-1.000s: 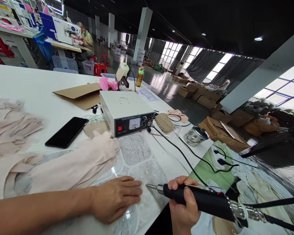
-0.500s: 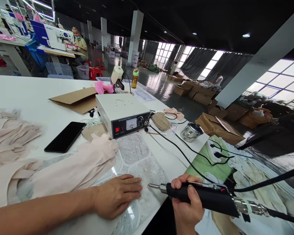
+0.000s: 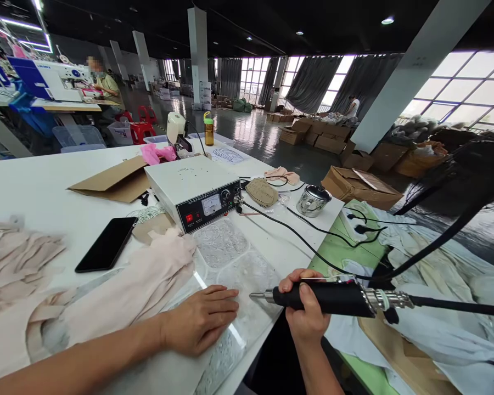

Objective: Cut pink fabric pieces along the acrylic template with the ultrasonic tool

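Observation:
My right hand is wrapped around the black body of a corded ultrasonic handpiece. Its pointed metal tip aims left, just above or at the clear patterned sheet on the table; whether it touches I cannot tell. My left hand lies flat, palm down, near the front edge, fingers stretched toward the tip with a small gap between. What is under the palm is hidden. Beside my left forearm are pale pink fabric pieces. A cable runs toward the white control box, whose red switch is lit.
A black phone lies left of the box. Folded cardboard, a beige pattern piece and a lidded metal cup stand around it. Cables cross the table's right edge. A person sits at a sewing machine far left.
The view has shifted slightly. My right hand has risen a little and the handpiece is now nearly level, its tip still close to my left fingers. My left hand stays flat.

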`<state>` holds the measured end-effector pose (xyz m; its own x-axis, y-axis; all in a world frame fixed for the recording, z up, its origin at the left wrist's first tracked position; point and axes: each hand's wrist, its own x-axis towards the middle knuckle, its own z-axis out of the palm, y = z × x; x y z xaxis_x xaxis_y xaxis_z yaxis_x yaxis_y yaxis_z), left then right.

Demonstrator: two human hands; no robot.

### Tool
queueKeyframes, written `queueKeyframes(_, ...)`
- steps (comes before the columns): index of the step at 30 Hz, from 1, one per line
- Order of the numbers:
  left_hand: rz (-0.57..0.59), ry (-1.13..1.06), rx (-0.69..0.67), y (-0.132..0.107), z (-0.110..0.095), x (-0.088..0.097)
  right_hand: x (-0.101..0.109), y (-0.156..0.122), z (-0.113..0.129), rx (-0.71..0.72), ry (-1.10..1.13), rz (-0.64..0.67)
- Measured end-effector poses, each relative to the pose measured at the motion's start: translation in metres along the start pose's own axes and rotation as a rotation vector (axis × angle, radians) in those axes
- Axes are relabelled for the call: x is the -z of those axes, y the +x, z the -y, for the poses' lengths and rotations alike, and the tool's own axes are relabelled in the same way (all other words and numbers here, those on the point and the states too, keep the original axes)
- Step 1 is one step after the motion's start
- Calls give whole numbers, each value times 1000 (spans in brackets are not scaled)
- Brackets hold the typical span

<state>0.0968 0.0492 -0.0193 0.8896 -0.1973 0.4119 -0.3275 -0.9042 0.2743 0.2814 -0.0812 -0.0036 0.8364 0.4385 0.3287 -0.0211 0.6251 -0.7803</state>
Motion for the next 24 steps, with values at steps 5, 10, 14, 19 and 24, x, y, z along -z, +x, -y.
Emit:
queueKeyframes(5,-37,-3,-10,-1,0,-2,1,-1,-1,6,-5,-9)
queueKeyframes(10,-53,-8,-7,0,0,-2,2,-2,-2,-7,-3,-16)
queueKeyframes(14,-56,-11,-13,-1,0,-3,2,-1,-2,-11,-5,-19)
queueKeyframes(19,-64,-21,-6,-2,0,-5,2,0,1,-13,-9,-3)
queueKeyframes(24,-97,-18,-21,-2,0,-5,0,-9,4,-47,-13,29)
